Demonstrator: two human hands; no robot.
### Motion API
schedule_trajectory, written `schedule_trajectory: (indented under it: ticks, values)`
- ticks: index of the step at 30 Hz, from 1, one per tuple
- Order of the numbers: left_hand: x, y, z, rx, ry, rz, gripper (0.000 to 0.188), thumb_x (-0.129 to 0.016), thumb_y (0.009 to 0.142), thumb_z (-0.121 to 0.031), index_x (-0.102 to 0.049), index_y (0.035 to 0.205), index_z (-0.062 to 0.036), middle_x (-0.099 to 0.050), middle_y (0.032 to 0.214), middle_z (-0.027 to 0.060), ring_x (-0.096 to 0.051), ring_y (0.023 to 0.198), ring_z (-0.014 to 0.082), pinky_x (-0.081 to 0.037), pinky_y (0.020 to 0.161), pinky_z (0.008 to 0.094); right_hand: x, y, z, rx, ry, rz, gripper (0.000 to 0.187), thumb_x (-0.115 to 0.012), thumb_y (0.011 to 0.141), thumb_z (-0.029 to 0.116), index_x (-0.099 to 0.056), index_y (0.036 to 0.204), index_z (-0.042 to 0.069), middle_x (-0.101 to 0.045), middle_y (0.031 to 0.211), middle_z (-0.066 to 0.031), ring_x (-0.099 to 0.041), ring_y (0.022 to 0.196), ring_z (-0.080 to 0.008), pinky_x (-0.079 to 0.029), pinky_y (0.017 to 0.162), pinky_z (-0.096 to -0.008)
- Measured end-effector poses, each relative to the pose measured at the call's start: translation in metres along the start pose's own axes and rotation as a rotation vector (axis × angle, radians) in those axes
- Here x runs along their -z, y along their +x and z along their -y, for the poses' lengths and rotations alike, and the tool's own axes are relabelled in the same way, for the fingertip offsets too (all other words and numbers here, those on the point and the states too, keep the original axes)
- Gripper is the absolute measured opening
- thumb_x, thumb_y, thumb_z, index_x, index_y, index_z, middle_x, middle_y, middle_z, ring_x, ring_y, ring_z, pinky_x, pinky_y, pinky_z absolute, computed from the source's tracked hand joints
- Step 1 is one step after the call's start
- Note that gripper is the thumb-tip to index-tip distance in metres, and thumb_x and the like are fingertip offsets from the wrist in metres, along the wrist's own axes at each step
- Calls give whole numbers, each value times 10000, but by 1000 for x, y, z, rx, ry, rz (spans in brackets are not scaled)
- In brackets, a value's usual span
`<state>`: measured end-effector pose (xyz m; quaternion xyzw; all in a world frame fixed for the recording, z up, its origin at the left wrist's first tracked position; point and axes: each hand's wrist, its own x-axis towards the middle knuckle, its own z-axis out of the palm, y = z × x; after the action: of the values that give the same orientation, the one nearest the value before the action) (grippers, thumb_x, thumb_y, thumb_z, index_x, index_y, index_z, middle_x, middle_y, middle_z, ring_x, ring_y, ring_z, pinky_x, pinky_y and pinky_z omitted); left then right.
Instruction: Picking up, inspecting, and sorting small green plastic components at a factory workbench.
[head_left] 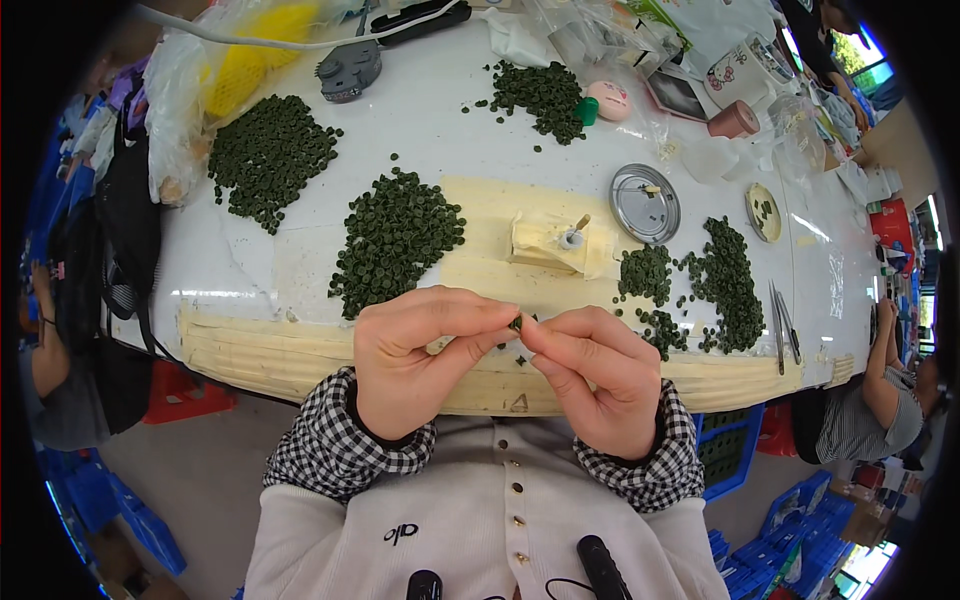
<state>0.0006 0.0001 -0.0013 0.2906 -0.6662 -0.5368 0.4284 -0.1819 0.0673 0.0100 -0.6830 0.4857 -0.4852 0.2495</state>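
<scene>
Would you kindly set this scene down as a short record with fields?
Left hand: pinching a small dark green part
Right hand: fingertips close beside it, contact unclear
Beyond hands: taped cream block with upright peg
Left side: two large heaps of dark green pieces
Right side: round metal dish, slim metal tools

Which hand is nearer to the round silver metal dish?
Right. The right hand is on the near side of the dish, slightly left; the left hand is farther left, more distant.

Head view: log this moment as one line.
left hand: pinching small green piece | right hand: at same piece | beyond hands: taped block | left: green pile | right: another pile
</scene>
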Motion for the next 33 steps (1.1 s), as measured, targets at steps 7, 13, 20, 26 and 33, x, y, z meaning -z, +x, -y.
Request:
schedule_trajectory:
  ticks: [7,13,20,26,33]
  values:
    - [0,0,1,7,16,18,210,-688,793,76,-725,977,-18,-715,895,121,-681,810,176,-526,715,254,6,2,-2,54,-46,55,386,-700,750,-73,-677,1124,17,-642,879,-102,-619,732,-207,-507,601,-277]
    - [0,0,0,30,-17,16,204,-696,787,72,-723,971,-12,-714,873,116,-675,798,163,-520,705,249,9,3,0,71,-73,73,386,-698,743,-77,-675,1118,6,-641,879,-107,-621,745,-220,-510,609,-289]
    - [-1,-1,2,74,-40,-37,187,-709,782,70,-719,956,3,-705,857,103,-646,756,131,-504,671,231,17,15,10,50,-192,8,354,-736,738,-15,-678,1087,10,-630,880,-116,-615,737,-225,-502,614,-288]
    - [1,-3,2,60,-41,-2,179,-662,801,128,-683,956,42,-685,947,149,-664,852,173,-533,742,257,35,47,-6,8,-565,-202,251,-737,761,44,-670,1002,22,-578,796,-93,-575,694,-213,-465,602,-317]
    - [-2,-2,3,63,-73,-44,198,-711,778,75,-714,965,12,-703,892,109,-647,775,127,-506,669,226,32,55,-17,-64,-485,-114,139,-724,781,55,-671,902,12,-575,751,-78,-583,667,-205,-455,577,-298]
